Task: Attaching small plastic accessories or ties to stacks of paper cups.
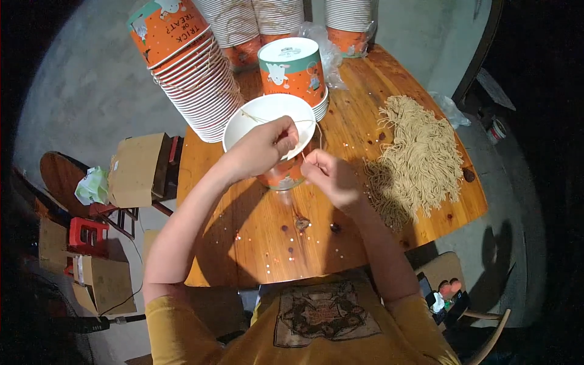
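Note:
An orange paper bucket (283,179) with a white inside stands upright on the wooden table before me, its mouth tipped toward me. My left hand (263,149) reaches over the near rim, thumb and fingers closed in a pinch at the bucket's mouth. A thin tan cord (253,116) lies across the opening and runs to these fingers. Outside the rim on the right, my right hand (331,176) is pinched closed on a short bit of cord beside the bucket wall. Whether the cord passes through a hole there is hidden by my fingers.
A heap of tan cords (423,158) lies on the table's right. A tall leaning stack of nested buckets (198,85) is at the left, an upside-down stack (292,76) behind my bucket, more at the back. White specks dot the wooden table (243,261). Cardboard boxes (137,170) stand left.

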Demonstrator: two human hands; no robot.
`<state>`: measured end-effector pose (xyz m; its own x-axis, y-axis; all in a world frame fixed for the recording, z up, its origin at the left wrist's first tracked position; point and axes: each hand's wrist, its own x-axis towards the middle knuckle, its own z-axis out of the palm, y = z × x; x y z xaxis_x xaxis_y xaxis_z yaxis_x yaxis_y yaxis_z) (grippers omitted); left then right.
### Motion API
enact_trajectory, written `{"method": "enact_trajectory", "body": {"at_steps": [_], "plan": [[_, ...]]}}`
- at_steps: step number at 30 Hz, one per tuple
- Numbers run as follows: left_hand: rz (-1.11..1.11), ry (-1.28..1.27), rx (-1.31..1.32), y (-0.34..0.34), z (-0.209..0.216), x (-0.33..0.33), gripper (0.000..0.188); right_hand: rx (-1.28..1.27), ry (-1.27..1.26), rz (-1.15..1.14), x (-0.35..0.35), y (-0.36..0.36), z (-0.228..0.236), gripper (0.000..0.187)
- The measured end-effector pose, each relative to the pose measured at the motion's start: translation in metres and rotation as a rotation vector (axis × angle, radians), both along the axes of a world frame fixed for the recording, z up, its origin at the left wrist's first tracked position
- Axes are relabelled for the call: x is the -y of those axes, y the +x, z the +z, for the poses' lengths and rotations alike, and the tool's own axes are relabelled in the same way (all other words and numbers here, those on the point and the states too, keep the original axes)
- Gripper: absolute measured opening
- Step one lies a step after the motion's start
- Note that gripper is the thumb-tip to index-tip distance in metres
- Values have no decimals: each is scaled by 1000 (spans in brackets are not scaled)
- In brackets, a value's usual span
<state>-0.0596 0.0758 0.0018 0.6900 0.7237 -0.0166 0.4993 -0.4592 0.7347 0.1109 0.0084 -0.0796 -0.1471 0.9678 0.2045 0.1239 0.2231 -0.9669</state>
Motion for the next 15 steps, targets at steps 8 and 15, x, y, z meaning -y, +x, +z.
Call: {"method": "enact_trajectory", "body": {"at_steps": [8,15], "plan": [[230,-545,404,7,7,1,6,140,81,70,18,14,14,10],[132,-580,405,7,2,3,17,317,248,66,18,27,33,15]]}}
